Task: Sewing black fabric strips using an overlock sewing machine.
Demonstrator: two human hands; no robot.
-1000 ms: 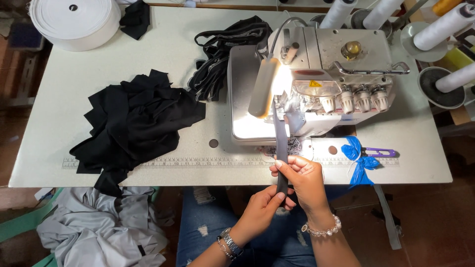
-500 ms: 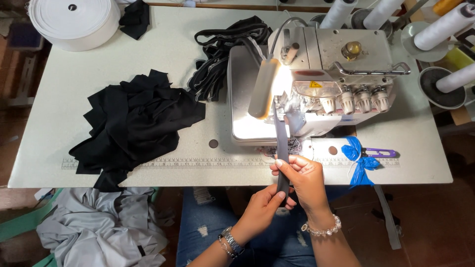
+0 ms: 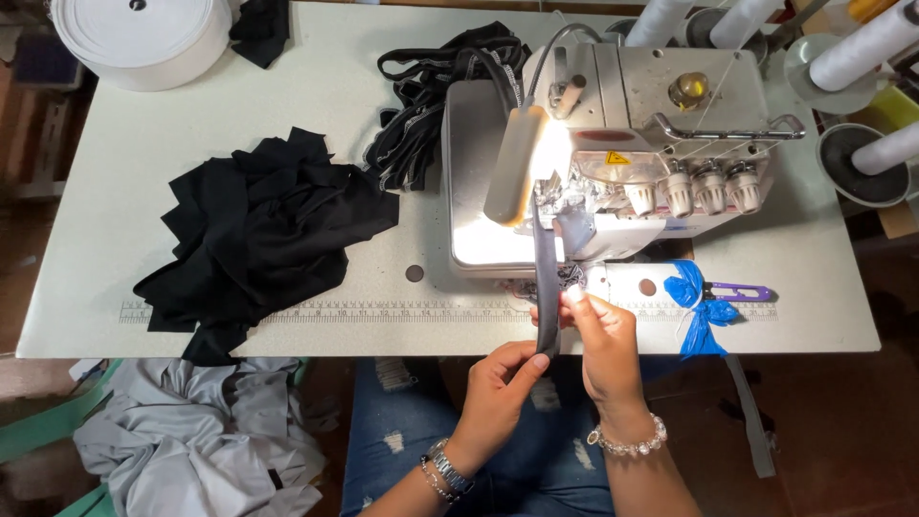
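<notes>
The left hand (image 3: 500,383) pinches the lower end of a narrow dark strip (image 3: 547,287), its grip closed on it with thumb and fingertips at the table's near edge. The right hand (image 3: 605,337), just at 2 o'clock from the left, also has its grip closed on the strip, fingertips on it a little higher up. The strip runs taut toward 12 o'clock, up into the lit foot of the sewing machine (image 3: 622,144). At 3 o'clock from the hands lies a blue bow (image 3: 699,302) tied to purple snips (image 3: 742,291). On the table (image 3: 115,172), at 9 to 10 o'clock, sits a heap of black cloth (image 3: 258,230); black straps (image 3: 431,105) lie at 11 o'clock, beside the machine. A white roll (image 3: 144,38) stands at the far left corner. Grey cloth (image 3: 201,440) lies below the table at 8 o'clock.
</notes>
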